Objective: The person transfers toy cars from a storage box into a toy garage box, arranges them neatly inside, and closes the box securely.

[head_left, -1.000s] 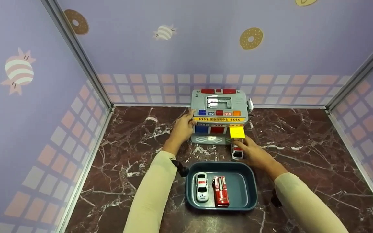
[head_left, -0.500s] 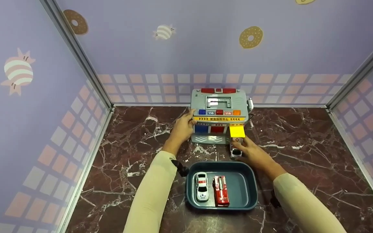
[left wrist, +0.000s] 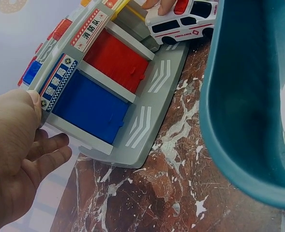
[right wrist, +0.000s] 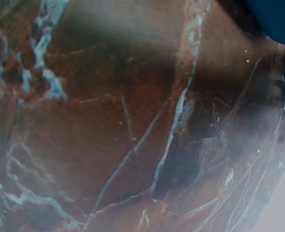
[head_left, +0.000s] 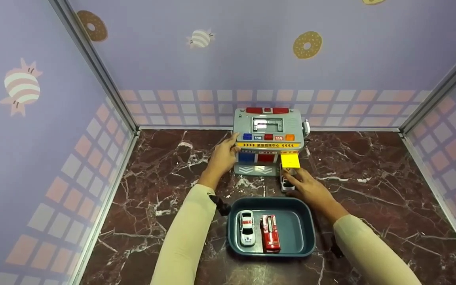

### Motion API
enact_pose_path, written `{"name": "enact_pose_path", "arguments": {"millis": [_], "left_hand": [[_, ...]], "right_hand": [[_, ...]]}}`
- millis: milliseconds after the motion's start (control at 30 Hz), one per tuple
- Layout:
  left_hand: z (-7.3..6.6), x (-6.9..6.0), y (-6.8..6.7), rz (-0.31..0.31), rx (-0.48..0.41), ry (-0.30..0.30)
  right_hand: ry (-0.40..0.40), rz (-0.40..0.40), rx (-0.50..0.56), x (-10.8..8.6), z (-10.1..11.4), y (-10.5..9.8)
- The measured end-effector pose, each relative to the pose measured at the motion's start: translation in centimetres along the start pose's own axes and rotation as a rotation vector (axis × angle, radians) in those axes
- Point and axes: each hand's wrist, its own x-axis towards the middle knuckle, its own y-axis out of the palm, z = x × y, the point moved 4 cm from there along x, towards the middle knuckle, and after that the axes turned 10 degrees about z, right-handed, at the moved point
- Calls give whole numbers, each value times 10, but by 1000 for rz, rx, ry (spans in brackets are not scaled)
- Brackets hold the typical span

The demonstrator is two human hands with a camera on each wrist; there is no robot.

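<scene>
With right hand, grips white ambulance partly beneath yellow flap; with left hand, pinches edge of toy station. Has blue tray between forearms.

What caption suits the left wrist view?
Left hand holds a toy station with blue door and red door; right hand grips a toy ambulance near a teal tray.

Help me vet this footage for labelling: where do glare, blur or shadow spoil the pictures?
Head view: mostly clear, but glare pales the tabletop below the tray, and the yellow flap looks overexposed; left wrist view: toy station crisp, lettering sharp; right wrist view: softest, with hazy sheen and dark shadow across the tabletop.
</scene>
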Motion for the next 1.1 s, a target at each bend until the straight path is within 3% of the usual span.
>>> {"name": "enact_pose_path", "arguments": {"millis": [167,433,1100], "left_hand": [[0,0,0,-8,-1,16],[1,1,-1,0,-4,-6],[2,2,0,2,6,-1]], "right_hand": [[-7,-24,-86,-3,3,-2],[-110,-121,-179,-4,5,-4],[-89,-3,-209,-11,1,2]]}}
